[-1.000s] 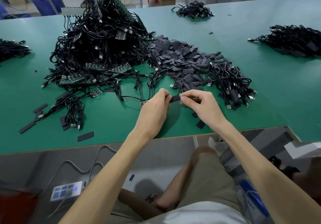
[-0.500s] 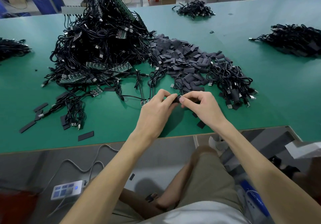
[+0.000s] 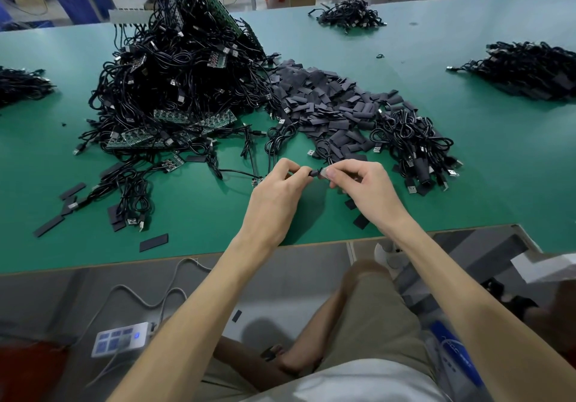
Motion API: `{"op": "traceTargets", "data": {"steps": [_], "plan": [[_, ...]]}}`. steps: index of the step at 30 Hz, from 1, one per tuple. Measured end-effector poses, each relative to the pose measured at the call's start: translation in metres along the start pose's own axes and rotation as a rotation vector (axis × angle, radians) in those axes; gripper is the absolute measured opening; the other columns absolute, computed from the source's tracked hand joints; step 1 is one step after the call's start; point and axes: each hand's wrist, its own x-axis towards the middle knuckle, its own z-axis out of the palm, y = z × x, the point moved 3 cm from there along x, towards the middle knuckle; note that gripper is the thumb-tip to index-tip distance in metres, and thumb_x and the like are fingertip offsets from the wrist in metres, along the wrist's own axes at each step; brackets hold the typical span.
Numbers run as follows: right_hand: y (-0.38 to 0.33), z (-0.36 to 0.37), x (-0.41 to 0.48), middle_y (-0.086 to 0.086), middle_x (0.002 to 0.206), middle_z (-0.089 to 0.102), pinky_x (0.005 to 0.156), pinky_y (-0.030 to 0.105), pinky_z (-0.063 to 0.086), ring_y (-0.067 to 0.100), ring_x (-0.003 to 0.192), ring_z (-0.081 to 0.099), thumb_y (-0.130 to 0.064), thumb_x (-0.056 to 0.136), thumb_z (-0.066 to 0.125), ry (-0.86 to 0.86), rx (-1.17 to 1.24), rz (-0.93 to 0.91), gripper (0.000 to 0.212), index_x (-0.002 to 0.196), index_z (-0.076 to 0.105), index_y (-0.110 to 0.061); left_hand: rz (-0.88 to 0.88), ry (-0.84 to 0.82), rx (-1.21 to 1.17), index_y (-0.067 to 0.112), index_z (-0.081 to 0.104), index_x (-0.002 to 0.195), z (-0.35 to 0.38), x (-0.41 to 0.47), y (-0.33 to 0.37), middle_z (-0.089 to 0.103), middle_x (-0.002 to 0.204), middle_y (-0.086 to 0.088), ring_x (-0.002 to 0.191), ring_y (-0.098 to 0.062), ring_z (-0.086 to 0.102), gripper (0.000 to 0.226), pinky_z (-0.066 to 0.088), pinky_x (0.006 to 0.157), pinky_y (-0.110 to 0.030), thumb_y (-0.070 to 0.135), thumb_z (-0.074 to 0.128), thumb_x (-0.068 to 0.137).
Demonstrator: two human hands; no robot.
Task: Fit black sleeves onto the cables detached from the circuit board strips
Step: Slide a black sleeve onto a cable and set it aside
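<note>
Above the near part of the green table (image 3: pixel 498 158), my left hand (image 3: pixel 277 195) and my right hand (image 3: pixel 364 189) meet fingertip to fingertip. Between them is a small black cable end with its sleeve (image 3: pixel 316 173); both hands pinch it, and which hand has the sleeve is hidden by the fingers. A heap of loose black sleeves (image 3: pixel 324 102) lies just beyond my hands. A big tangle of black cables with green circuit board strips (image 3: pixel 174 89) rises at the left. A bundle of cables (image 3: pixel 417 149) lies to the right of the sleeves.
Stray sleeves (image 3: pixel 153 242) and short cables (image 3: pixel 131 202) lie near the front left edge. More cable piles sit far left (image 3: pixel 21 85), far back (image 3: pixel 349 16) and far right (image 3: pixel 530 69). A white power strip (image 3: pixel 121 337) lies on the floor below.
My hands have shifted slightly away from the table edge and drawn a little apart, so a short black piece now shows between the fingertips.
</note>
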Motion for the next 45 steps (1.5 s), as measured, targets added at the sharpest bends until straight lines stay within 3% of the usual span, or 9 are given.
{"op": "traceTargets", "data": {"steps": [4, 9, 12, 15, 23, 29, 36, 42, 45], "plan": [[0.001, 0.0, 0.0, -0.005, 0.072, 0.071, 0.066, 0.028, 0.046, 0.002, 0.062, 0.053, -0.027, 0.097, 0.069, -0.02, -0.018, 0.001, 0.012, 0.094, 0.08, -0.023, 0.038, -0.02, -0.002, 0.02, 0.059, 0.109, 0.0, 0.0, 0.001, 0.052, 0.103, 0.002, 0.066, -0.022, 0.046, 0.026, 0.046, 0.055, -0.034, 0.037, 0.042, 0.1], [0.001, 0.001, -0.001, -0.002, 0.074, 0.072, 0.066, 0.036, 0.047, 0.025, 0.068, 0.059, -0.027, 0.096, 0.071, -0.039, -0.031, 0.001, 0.012, 0.093, 0.081, -0.023, 0.042, -0.028, 0.021, 0.021, 0.056, 0.116, 0.002, -0.001, 0.0, 0.05, 0.109, 0.002, 0.08, -0.02, 0.055, 0.023, 0.052, 0.059, -0.037, 0.031, 0.045, 0.098], [0.002, 0.003, -0.001, -0.006, 0.07, 0.071, 0.064, 0.025, 0.044, 0.008, 0.065, 0.059, -0.026, 0.095, 0.073, -0.076, -0.068, -0.012, 0.011, 0.093, 0.082, -0.019, 0.021, -0.028, 0.041, 0.016, 0.059, 0.123, 0.003, -0.003, -0.002, 0.051, 0.113, -0.002, 0.096, -0.023, 0.06, 0.027, 0.056, 0.065, -0.043, 0.015, 0.062, 0.096], [0.002, 0.004, 0.0, -0.006, 0.07, 0.072, 0.068, 0.019, 0.045, 0.005, 0.067, 0.062, -0.024, 0.093, 0.074, -0.109, -0.096, -0.018, 0.007, 0.091, 0.081, -0.021, 0.064, -0.046, 0.033, 0.012, 0.062, 0.129, 0.001, -0.004, 0.003, 0.055, 0.115, -0.007, 0.103, -0.028, 0.058, 0.035, 0.057, 0.069, -0.047, 0.013, 0.058, 0.093], [0.003, 0.004, 0.0, -0.002, 0.074, 0.075, 0.068, 0.023, 0.05, 0.024, 0.076, 0.072, -0.022, 0.092, 0.076, -0.087, 0.013, 0.013, 0.003, 0.094, 0.077, -0.021, 0.067, -0.124, -0.04, 0.014, 0.066, 0.13, 0.0, -0.001, 0.003, 0.056, 0.113, -0.009, 0.101, -0.028, 0.064, 0.038, 0.056, 0.075, -0.045, 0.001, 0.062, 0.094], [0.001, 0.002, -0.001, 0.003, 0.09, 0.074, 0.078, 0.023, 0.055, 0.009, 0.077, 0.067, -0.007, 0.097, 0.067, -0.119, 0.056, -0.014, 0.016, 0.108, 0.075, -0.015, -0.006, -0.118, -0.009, 0.019, 0.063, 0.121, -0.004, -0.001, 0.003, 0.05, 0.112, 0.0, 0.102, -0.023, 0.06, 0.038, 0.054, 0.075, -0.041, 0.031, 0.037, 0.096], [0.001, 0.003, -0.001, 0.007, 0.096, 0.074, 0.073, 0.025, 0.057, 0.017, 0.083, 0.074, -0.008, 0.093, 0.073, -0.083, 0.021, 0.019, 0.014, 0.108, 0.074, -0.01, 0.016, -0.098, -0.037, 0.015, 0.062, 0.126, -0.004, -0.001, 0.005, 0.049, 0.114, -0.005, 0.103, -0.025, 0.058, 0.03, 0.054, 0.076, -0.046, 0.008, 0.06, 0.097], [-0.003, 0.005, 0.001, 0.003, 0.101, 0.068, 0.071, 0.024, 0.054, 0.006, 0.075, 0.066, -0.011, 0.092, 0.074, -0.062, -0.101, -0.023, 0.003, 0.094, 0.076, -0.01, 0.014, -0.101, -0.037, 0.016, 0.062, 0.122, -0.007, -0.002, 0.01, 0.048, 0.113, -0.001, 0.104, -0.021, 0.054, 0.039, 0.054, 0.079, -0.042, 0.031, 0.037, 0.096], [-0.003, 0.006, 0.0, 0.002, 0.095, 0.068, 0.073, 0.023, 0.053, 0.005, 0.076, 0.064, -0.015, 0.092, 0.074, -0.061, -0.119, -0.022, 0.004, 0.096, 0.077, -0.015, -0.002, -0.08, -0.041, 0.016, 0.063, 0.123, -0.006, -0.002, 0.006, 0.048, 0.113, 0.0, 0.103, -0.018, 0.05, 0.026, 0.053, 0.077, -0.043, 0.019, 0.051, 0.099]]}}
